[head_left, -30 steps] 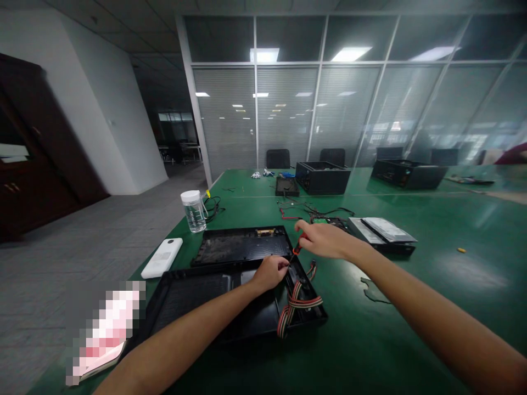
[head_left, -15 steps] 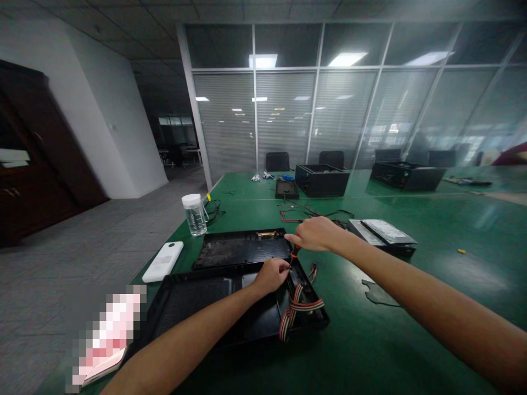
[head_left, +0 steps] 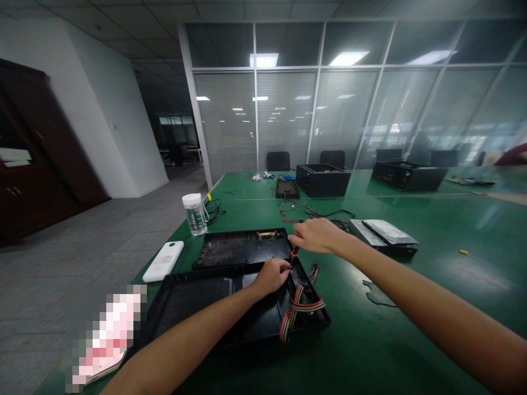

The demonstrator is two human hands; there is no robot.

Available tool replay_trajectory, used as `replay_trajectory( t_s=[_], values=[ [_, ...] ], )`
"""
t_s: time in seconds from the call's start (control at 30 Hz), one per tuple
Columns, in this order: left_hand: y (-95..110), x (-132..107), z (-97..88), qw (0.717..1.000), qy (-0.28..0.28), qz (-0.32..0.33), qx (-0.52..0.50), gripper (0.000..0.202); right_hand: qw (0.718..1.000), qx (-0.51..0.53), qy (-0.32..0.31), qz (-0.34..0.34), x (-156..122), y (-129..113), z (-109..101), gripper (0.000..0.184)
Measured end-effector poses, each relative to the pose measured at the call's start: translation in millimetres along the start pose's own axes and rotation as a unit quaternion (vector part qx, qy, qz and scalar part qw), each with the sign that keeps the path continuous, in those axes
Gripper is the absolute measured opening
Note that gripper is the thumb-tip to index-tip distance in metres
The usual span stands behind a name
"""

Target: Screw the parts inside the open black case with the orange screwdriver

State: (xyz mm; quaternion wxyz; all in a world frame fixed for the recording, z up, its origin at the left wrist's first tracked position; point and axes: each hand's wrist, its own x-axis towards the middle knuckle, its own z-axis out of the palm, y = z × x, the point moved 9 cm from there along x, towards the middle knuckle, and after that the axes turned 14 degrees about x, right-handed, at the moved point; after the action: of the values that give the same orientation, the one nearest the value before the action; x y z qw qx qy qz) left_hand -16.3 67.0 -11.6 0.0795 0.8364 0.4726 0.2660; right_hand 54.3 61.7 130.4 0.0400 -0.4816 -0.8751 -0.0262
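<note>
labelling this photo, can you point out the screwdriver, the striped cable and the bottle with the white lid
Screwdriver (head_left: 294,254): head view, on its orange ring
Striped cable (head_left: 307,307): head view, on the strand crossing sideways
Bottle (head_left: 196,219): head view, on its clear body

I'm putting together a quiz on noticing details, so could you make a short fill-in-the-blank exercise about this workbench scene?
1. The left hand is over the black casing, while the person's ____ hand grips the screwdriver.
2. The flat cable on the casing has a ____ pattern.
3. The clear bottle has a ____ lid.
4. The tabletop is coloured ____.

Missing words: right; striped; white; green.
</note>
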Motion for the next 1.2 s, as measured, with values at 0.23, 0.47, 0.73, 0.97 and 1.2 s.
replay_trajectory(
  t_s=[0.23,0.47,0.73,0.97,1.2],
  values=[
    [1,1,-1.0,1.000,-0.008,0.000,-0.004,0.016,0.997,0.059,0.049,0.009,-4,19,-1,0.051],
    [5,-4,-2.7,1.000,0.007,0.006,0.017,0.014,0.704,0.660,0.252,0.072,-36,134,53,0.028],
    [8,5,-29.5,0.988,-0.117,0.032,0.096,0.016,0.389,0.861,0.326,0.043,-57,179,122,0.027],
    [-42,-40,-17.5,0.857,-0.499,-0.125,0.034,0.008,0.705,0.660,0.260,0.014,-55,120,79,0.042],
    [-49,-8,-62.5,0.932,-0.350,-0.085,0.042,0.039,0.962,0.223,0.060,-0.146,-121,-33,69,0.023]
  ],
)
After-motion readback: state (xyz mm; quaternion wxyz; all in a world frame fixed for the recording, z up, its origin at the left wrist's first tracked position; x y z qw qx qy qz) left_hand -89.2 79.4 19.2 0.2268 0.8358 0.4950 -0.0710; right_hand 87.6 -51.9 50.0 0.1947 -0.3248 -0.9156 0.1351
